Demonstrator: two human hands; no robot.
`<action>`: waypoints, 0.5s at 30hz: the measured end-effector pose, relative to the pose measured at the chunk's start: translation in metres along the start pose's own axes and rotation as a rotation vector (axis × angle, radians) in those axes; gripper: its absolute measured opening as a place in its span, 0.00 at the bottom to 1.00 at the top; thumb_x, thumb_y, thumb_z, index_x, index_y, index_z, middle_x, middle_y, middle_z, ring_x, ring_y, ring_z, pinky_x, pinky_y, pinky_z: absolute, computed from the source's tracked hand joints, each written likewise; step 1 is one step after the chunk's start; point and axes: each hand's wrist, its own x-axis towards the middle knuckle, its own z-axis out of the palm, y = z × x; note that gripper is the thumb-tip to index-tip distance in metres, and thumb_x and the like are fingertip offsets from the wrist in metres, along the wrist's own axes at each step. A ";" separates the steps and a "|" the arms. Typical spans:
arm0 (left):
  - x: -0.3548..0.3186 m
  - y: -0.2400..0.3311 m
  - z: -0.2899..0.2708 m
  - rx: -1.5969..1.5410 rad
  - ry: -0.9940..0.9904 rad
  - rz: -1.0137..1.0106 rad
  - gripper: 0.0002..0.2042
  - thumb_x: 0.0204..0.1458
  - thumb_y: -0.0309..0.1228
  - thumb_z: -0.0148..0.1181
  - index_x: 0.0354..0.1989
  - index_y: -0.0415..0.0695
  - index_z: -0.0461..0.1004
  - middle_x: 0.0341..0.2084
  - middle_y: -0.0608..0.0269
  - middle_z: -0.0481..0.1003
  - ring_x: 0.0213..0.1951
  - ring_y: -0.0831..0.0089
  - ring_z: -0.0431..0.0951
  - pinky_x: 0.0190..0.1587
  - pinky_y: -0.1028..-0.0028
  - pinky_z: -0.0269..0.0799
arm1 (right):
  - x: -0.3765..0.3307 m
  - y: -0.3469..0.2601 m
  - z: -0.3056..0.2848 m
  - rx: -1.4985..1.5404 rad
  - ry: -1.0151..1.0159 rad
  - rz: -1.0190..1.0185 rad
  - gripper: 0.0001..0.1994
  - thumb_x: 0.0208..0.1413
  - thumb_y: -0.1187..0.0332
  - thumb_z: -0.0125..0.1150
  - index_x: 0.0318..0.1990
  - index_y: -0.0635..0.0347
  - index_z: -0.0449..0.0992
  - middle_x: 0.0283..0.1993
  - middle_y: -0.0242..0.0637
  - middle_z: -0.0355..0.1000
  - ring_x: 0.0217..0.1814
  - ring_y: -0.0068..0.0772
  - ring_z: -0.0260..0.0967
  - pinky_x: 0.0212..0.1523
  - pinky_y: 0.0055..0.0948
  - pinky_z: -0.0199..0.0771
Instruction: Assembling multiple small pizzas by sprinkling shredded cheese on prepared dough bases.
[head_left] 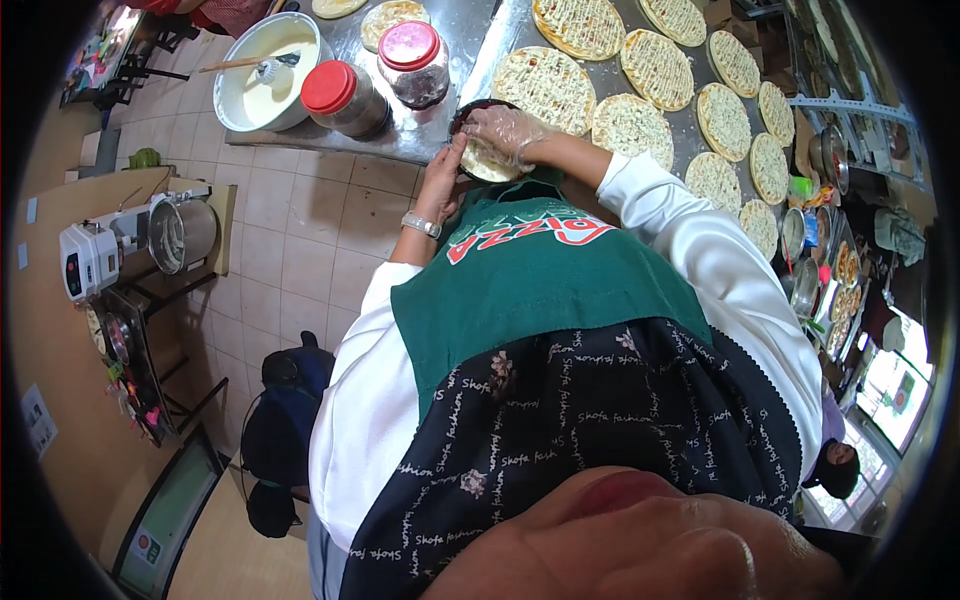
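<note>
A dark-rimmed round bowl [487, 165] with a pale, crumbly filling that looks like shredded cheese is at the table's near edge, close against my green apron. My left hand [441, 180], bare with a watch at the wrist, grips the bowl's left side. Over the bowl's far part is my right hand [507, 133], in a clear plastic glove. Its fingers curl down into the bowl, and what they hold is hidden. Just beyond it lies a round pizza [543, 90] with pale topping, and another pizza [632, 130] lies to the right.
Several more topped pizzas [657, 68] cover the metal table. Two red-lidded jars [345, 100] [413, 65] stand left of the bowl. A white tub [225, 95] of creamy mix holds a wooden-handled tool. A stand mixer [100, 255] is at far left; shelving [860, 110] is at right.
</note>
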 end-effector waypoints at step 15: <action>0.014 0.016 0.013 -0.090 -0.053 0.080 0.31 0.47 0.53 0.58 0.50 0.39 0.65 0.44 0.60 0.71 0.42 0.72 0.74 0.39 0.70 0.74 | -0.005 0.061 -0.059 0.818 -0.134 0.352 0.12 0.43 0.63 0.64 0.36 0.55 0.79 0.36 0.34 0.76 0.38 0.28 0.70 0.41 0.26 0.69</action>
